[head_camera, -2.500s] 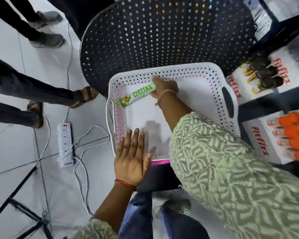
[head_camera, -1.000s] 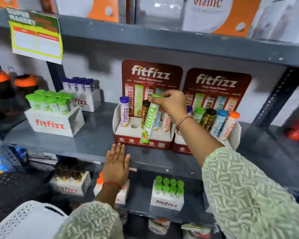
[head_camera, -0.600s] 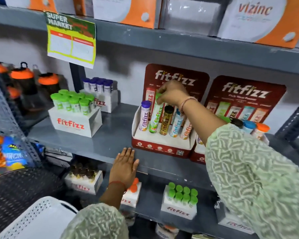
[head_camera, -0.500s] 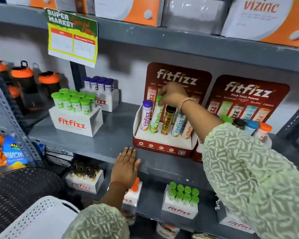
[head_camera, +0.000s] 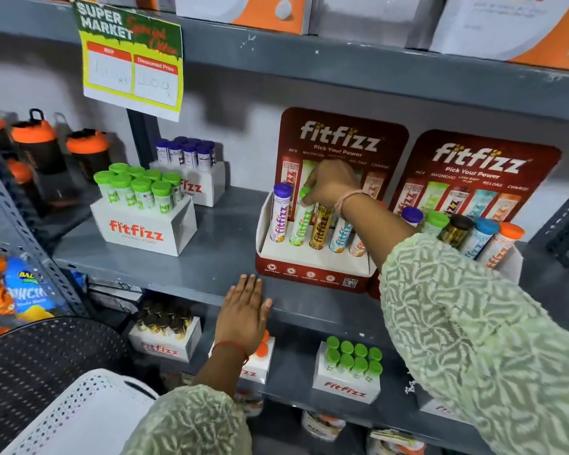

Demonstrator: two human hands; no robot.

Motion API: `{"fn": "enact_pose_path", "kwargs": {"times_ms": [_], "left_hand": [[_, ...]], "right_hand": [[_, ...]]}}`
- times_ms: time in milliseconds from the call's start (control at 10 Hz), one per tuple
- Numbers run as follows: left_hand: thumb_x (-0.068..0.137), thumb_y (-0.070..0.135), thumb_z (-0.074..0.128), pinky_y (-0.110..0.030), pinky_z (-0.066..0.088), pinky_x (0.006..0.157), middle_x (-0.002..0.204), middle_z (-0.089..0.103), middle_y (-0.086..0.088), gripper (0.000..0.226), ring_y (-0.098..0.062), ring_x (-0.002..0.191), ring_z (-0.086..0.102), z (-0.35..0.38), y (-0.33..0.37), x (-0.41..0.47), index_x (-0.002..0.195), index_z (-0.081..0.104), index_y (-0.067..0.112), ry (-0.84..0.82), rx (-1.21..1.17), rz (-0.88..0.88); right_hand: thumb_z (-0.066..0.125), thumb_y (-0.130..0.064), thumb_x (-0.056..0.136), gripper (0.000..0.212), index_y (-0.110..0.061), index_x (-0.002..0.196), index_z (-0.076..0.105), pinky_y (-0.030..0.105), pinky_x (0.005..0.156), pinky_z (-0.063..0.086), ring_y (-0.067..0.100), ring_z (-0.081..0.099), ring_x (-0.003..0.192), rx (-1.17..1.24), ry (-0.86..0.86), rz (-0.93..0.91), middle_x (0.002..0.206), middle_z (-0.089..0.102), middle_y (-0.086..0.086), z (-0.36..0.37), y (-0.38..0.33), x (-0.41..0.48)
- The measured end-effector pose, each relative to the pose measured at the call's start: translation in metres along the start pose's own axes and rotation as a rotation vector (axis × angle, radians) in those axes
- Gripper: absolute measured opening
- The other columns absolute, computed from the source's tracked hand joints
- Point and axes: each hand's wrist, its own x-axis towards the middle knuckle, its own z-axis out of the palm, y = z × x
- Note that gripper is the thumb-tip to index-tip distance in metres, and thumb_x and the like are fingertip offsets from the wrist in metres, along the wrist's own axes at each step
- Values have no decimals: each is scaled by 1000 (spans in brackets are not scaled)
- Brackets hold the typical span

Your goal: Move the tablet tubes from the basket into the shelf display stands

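Note:
A green-capped tablet tube [head_camera: 300, 224] stands in the second slot of the left red display stand [head_camera: 309, 274], between a purple-capped tube [head_camera: 280, 213] and a gold tube [head_camera: 321, 226]. My right hand [head_camera: 330, 187] is over the stand, fingertips pinching the green cap. My left hand [head_camera: 245, 311] lies flat, fingers apart, on the shelf's front edge below the stand. A second red display stand [head_camera: 473, 178] to the right holds several tubes. The white perforated basket [head_camera: 76, 412] shows at the bottom left; its inside is hidden.
White Fitfizz boxes of green-capped tubes [head_camera: 142, 205] and purple-capped tubes [head_camera: 186, 165] stand left on the grey shelf [head_camera: 217, 270]. Orange-lidded shaker bottles [head_camera: 40, 152] are far left. More tube boxes [head_camera: 349, 369] fill the lower shelf. A black perforated chair [head_camera: 40, 359] is beside the basket.
My right hand has pushed the green-capped tube down into its slot; it now stands upright among the others. My left hand stays on the shelf edge. The view has moved closer.

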Motion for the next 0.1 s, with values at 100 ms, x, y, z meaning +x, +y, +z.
{"fn": "enact_pose_path", "kwargs": {"times_ms": [100], "left_hand": [[100, 34, 24, -30, -4, 113, 154, 17, -7, 50, -20, 142, 5, 0, 0, 1, 142, 15, 11, 7, -15, -10]], "right_hand": [[77, -38, 67, 63, -11, 121, 60, 39, 102, 45, 27, 54, 118, 43, 11, 38, 128, 62, 9, -3, -4, -18]]}}
